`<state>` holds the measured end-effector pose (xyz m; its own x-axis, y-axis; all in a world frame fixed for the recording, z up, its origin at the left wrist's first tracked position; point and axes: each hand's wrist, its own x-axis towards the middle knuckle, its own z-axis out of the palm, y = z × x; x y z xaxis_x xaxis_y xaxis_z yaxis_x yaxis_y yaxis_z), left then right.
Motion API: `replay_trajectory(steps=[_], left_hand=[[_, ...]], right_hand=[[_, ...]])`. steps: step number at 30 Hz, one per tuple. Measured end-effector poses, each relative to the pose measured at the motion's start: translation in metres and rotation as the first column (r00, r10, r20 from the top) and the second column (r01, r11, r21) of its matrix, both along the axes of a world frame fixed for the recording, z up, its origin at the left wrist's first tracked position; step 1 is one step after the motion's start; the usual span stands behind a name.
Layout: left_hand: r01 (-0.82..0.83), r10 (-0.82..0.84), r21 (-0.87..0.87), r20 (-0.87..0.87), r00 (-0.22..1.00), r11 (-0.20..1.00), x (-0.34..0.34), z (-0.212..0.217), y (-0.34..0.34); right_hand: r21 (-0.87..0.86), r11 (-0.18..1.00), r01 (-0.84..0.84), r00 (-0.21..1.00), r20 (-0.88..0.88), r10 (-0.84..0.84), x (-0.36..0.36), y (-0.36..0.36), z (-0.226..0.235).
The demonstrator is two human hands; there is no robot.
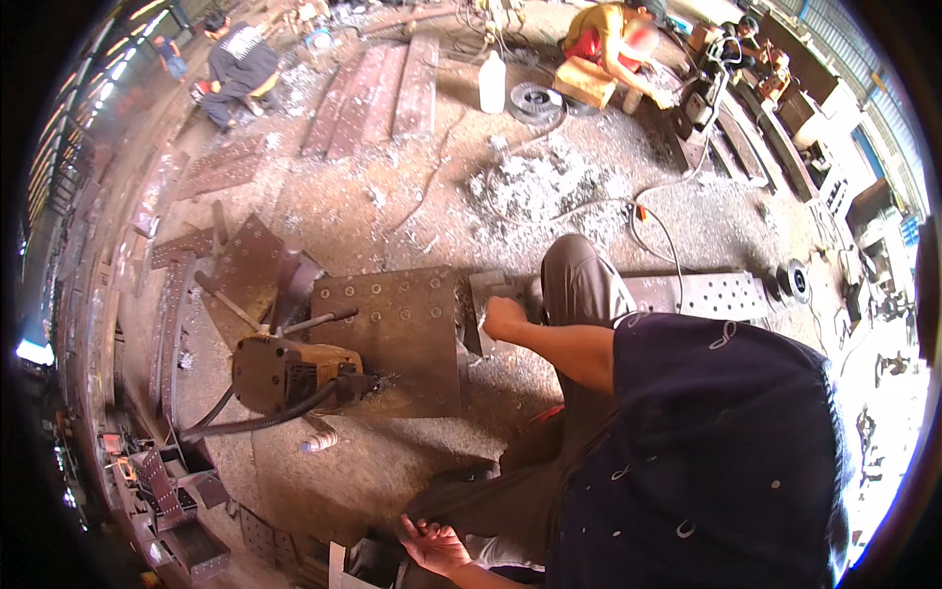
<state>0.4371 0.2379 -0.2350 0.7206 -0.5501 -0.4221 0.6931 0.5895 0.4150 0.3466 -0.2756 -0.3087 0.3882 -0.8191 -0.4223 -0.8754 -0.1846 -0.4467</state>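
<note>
My right hand (504, 319) is curled closed beside a small dark steel piece (481, 293), at the right edge of a broad brown steel plate (417, 363). What its fingers hold, if anything, is hidden. Lower down, my left hand (432, 546) rests by my knee with its fingers apart and nothing in them. A yellow and black drill machine (294, 373) with long spoke handles stands over the plate's left part, away from both hands. Rows of ringed holes run along the plate's far side.
A black cable (260, 424) loops from the drill. Beyond the plate lie metal shavings (549, 187), a hose (589, 204), a white jug (492, 83) and long steel plates (378, 98). Co-workers crouch at the far left (240, 64) and far right (608, 44). Drilled steel (697, 294) lies beside my knee.
</note>
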Motion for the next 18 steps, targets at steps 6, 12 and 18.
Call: replay_trajectory(steps=[6,12,18], left_hand=[[0.069,-0.027,0.585,-0.08,0.996,0.808,-0.022,0.05,-0.063],[-0.03,-0.075,0.426,0.229,0.971,0.904,-0.106,0.077,-0.106],[-0.604,0.418,0.55,0.437,0.796,0.577,-0.145,0.092,0.027]], right_hand=[[0.138,0.913,-0.383,0.886,0.335,0.321,-0.04,0.134,0.089],[0.576,0.516,-0.634,0.773,0.456,0.441,-0.096,0.246,0.189],[0.201,0.38,-0.903,0.423,0.573,0.702,-0.077,0.298,0.209]])
